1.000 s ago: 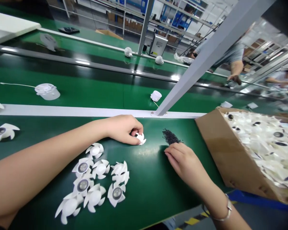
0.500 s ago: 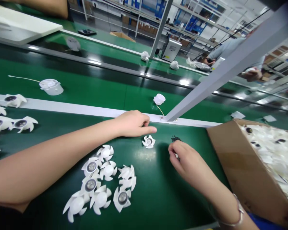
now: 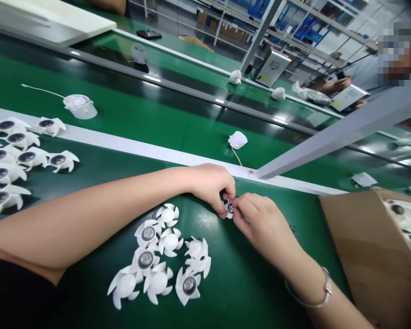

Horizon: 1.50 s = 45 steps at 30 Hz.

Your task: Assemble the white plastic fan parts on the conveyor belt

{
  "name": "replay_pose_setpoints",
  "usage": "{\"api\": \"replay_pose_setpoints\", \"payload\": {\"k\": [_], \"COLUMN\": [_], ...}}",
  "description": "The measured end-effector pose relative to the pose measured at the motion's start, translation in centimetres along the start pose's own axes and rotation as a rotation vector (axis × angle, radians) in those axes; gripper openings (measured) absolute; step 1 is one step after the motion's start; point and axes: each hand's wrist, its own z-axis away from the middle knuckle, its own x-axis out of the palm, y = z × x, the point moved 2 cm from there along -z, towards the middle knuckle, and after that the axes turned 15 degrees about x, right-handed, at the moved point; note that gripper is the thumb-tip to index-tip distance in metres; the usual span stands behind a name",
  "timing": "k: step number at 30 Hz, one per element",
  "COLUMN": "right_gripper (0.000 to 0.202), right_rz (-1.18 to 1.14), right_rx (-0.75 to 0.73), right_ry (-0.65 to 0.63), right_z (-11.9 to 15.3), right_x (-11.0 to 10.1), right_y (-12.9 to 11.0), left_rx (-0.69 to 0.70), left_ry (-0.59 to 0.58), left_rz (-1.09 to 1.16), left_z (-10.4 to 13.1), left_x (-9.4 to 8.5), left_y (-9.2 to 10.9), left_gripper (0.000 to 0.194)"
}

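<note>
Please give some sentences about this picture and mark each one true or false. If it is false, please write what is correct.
1. The left hand and the right hand both touch one small white fan wheel. True.
2. The bracelet is on the left wrist. False: it is on the right wrist.
3. The cardboard box contains white parts. True.
4. The loose fan wheels nearest the person all lie the same way up. False: some show a round hollow centre, others a smooth white cap.
5. A thin cable comes from the round white housing at the left. True.
</note>
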Motion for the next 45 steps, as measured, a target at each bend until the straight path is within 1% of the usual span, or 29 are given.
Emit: {"api": "replay_pose_setpoints", "payload": {"k": [4, 6, 9, 11, 14, 16, 18, 20, 21, 22, 23, 25, 26, 27, 28, 30, 31, 32, 33, 34, 35, 36, 37, 38, 39, 40, 42, 43, 45], "right_gripper": [0.014, 0.016, 0.017, 0.021, 0.028, 0.027, 0.027, 0.029, 0.031, 0.035, 0.044, 0.068, 0.074, 0.076, 0.074, 0.059, 0.051, 0.043, 0.036, 0.035, 0.036, 0.034, 0.03, 0.024, 0.021, 0.02, 0.019, 0.019, 0.02], "right_rz": [0.124, 0.178, 0.296, 0.371, 0.361, 0.275, 0.19, 0.144, 0.134, 0.127, 0.125, 0.177, 0.225, 0.266, 0.294, 0.311, 0.312, 0.295, 0.249, 0.191, 0.035, -0.15, -0.331, -0.507, -0.634, -0.706, -0.756, -0.75, -0.718], "right_rx": [-0.063, -0.09, -0.13, -0.169, -0.192, -0.138, -0.027, 0.089, 0.124, 0.135, 0.122, 0.061, 0.024, -0.001, -0.011, 0.005, 0.024, 0.045, 0.074, 0.108, 0.156, 0.23, 0.294, 0.316, 0.309, 0.306, 0.258, 0.23, 0.166], "right_ry": [0.038, 0.063, 0.104, 0.109, 0.101, 0.123, 0.186, 0.252, 0.245, 0.216, 0.172, 0.079, 0.029, -0.03, -0.074, -0.115, -0.109, -0.076, -0.013, 0.049, 0.164, 0.274, 0.305, 0.27, 0.216, 0.157, 0.036, -0.01, -0.069], "right_z": [-0.2, 0.0, 1.0, 2.0, 3.0, 2.3, 0.1, -3.6, -5.8, -8.1, -10.4, -14.8, -16.6, -18.1, -19.2, -20.0, -19.8, -19.0, -17.7, -16.0, -14.0, -11.6, -9.3, -7.0, -4.9, -3.1, -0.6, 0.1, 0.6], "right_x": [-0.5, -0.7, -0.6, -0.4, -0.9, -1.8, -2.9, -3.6, -3.5, -3.2, -2.7, -1.2, -0.4, 0.3, 0.8, 1.0, 0.7, 0.1, -0.6, -1.3, -2.1, -2.8, -3.0, -3.0, -2.8, -2.5, -1.7, -1.5, -1.3], "right_y": [-0.7, -1.2, -2.2, -2.8, -2.6, -1.6, -0.1, 1.4, 1.9, 2.2, 2.2, 1.7, 1.3, 0.9, 0.5, 0.3, 0.5, 0.8, 1.2, 1.8, 2.3, 3.0, 3.6, 4.1, 4.3, 4.4, 4.1, 3.7, 3.0], "left_rx": [-0.011, -0.035, -0.072, -0.073, -0.066, -0.064, -0.054, -0.039, -0.032, -0.025, -0.02, -0.009, -0.003, 0.001, 0.002, -0.001, 0.0, 0.004, 0.009, 0.01, 0.006, -0.005, -0.021, -0.037, -0.05, -0.064, -0.096, -0.109, -0.116], "left_ry": [-0.016, -0.024, -0.028, -0.028, -0.028, -0.03, -0.037, -0.038, -0.033, -0.024, -0.013, 0.002, 0.005, 0.005, 0.003, -0.003, -0.004, 0.002, 0.011, 0.025, 0.043, 0.068, 0.095, 0.121, 0.149, 0.179, 0.233, 0.254, 0.273], "left_rz": [-0.011, 0.001, 0.043, 0.058, 0.058, 0.061, 0.072, 0.08, 0.08, 0.078, 0.073, 0.062, 0.059, 0.056, 0.054, 0.05, 0.054, 0.067, 0.093, 0.137, 0.192, 0.248, 0.294, 0.326, 0.35, 0.371, 0.431, 0.464, 0.505], "left_z": [0.0, 0.0, 0.0, 0.0, 0.0, 0.1, 0.1, 0.2, 0.2, 0.3, 0.3, 0.4, 0.4, 0.5, 0.5, 0.6, 0.7, 0.8, 0.8, 0.9, 0.9, 0.9, 0.9, 0.9, 0.8, 0.7, 0.6, 0.5, 0.6], "left_x": [-0.2, -0.2, -0.2, -0.2, -0.3, -0.3, -0.3, -0.3, -0.2, -0.1, -0.1, 0.0, 0.0, 0.1, 0.1, 0.0, -0.1, -0.2, -0.4, -0.5, -0.6, -0.8, -0.9, -1.0, -1.0, -1.1, -1.0, -0.9, -0.8], "left_y": [-0.1, -0.1, 0.0, 0.0, 0.0, -0.1, -0.3, -0.4, -0.5, -0.5, -0.6, -0.5, -0.5, -0.4, -0.3, -0.1, -0.1, 0.0, 0.0, -0.1, -0.3, -0.5, -0.8, -1.1, -1.4, -1.6, -1.9, -2.0, -1.9], "left_gripper": [0.027, 0.031, 0.038, 0.037, 0.034, 0.037, 0.04, 0.042, 0.042, 0.042, 0.041, 0.041, 0.041, 0.041, 0.041, 0.041, 0.045, 0.05, 0.056, 0.06, 0.061, 0.057, 0.049, 0.04, 0.033, 0.028, 0.031, 0.035, 0.039]}}
